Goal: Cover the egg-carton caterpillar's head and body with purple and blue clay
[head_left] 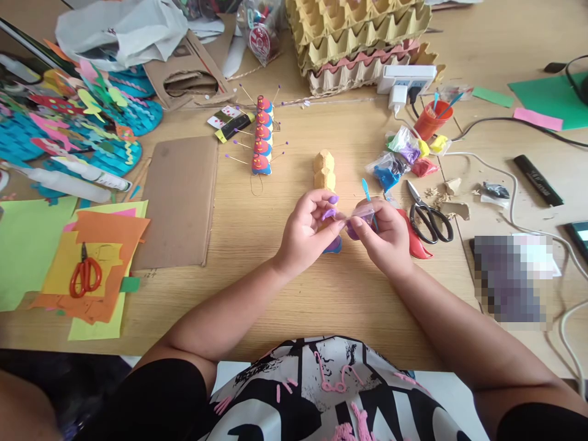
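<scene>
My left hand (307,231) is closed, with small lumps of purple modelling clay (329,214) at its fingers. Thumb and fingertips meet the edge of a small clear plastic bag (366,214) with purple clay inside. My right hand (386,236) pinches this bag. A light blue stick tool (365,188) passes by the right fingers; whether it is held cannot be made out. Beneath and behind my hands stands a yellow egg-carton strip (324,169), its near end covered in blue and purple. Further left lies a finished-looking red and blue caterpillar (262,136) with pin-like legs.
Black-handled scissors (429,214) and a red packet (416,236) lie right of my hands. Beyond are bagged clay colours (404,152), an orange cup (432,119) and a power strip (408,76). Egg trays (358,43) are stacked behind. Cardboard (177,202) and orange scissors (85,272) lie left.
</scene>
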Action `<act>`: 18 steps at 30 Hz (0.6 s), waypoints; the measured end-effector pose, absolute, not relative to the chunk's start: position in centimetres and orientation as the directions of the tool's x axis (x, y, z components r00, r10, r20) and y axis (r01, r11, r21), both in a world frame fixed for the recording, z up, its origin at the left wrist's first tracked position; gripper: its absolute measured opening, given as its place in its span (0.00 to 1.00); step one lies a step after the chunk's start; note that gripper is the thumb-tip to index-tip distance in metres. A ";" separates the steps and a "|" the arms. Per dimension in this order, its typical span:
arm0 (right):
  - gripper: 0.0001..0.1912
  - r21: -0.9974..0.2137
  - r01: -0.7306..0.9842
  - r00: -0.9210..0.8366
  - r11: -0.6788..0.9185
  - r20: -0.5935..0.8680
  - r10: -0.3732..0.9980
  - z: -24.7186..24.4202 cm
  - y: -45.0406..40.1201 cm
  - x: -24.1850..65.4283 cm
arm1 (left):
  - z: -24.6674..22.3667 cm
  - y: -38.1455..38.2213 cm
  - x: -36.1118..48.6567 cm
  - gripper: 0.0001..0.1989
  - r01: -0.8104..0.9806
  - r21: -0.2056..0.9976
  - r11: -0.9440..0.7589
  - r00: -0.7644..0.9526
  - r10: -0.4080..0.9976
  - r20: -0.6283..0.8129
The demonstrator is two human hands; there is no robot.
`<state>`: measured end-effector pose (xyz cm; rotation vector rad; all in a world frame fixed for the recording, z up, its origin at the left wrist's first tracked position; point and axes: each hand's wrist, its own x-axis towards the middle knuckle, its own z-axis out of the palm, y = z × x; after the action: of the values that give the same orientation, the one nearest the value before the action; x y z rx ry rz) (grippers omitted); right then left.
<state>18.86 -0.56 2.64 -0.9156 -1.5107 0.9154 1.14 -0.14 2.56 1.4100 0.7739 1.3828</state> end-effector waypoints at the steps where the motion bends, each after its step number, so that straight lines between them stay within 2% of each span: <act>1: 0.10 -0.917 0.056 -0.112 0.396 0.388 0.915 2.6 -0.6 18.8 | 2.6 -0.2 1.1 0.19 -0.191 0.931 -0.311 0.148 0.929 0.340; 6: 0.10 -0.932 -0.048 -0.091 0.359 0.362 0.928 2.7 -0.7 18.6 | 2.9 -0.2 1.2 0.20 -0.224 0.928 -0.298 0.114 0.938 0.329; 12: 0.10 -0.938 -0.093 -0.084 0.334 0.341 0.936 2.7 -0.8 18.5 | 2.9 -0.1 1.2 0.24 -0.243 0.938 -0.246 0.086 0.958 0.274; 18: 0.09 -0.954 -0.062 -0.127 0.293 0.299 0.946 3.2 -0.8 18.8 | 3.3 -0.4 1.2 0.23 -0.241 0.942 -0.232 0.100 0.960 0.262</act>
<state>18.80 -0.84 3.19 -0.8862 -1.4027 1.0966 1.18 -0.40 3.25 1.2721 0.8137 1.3883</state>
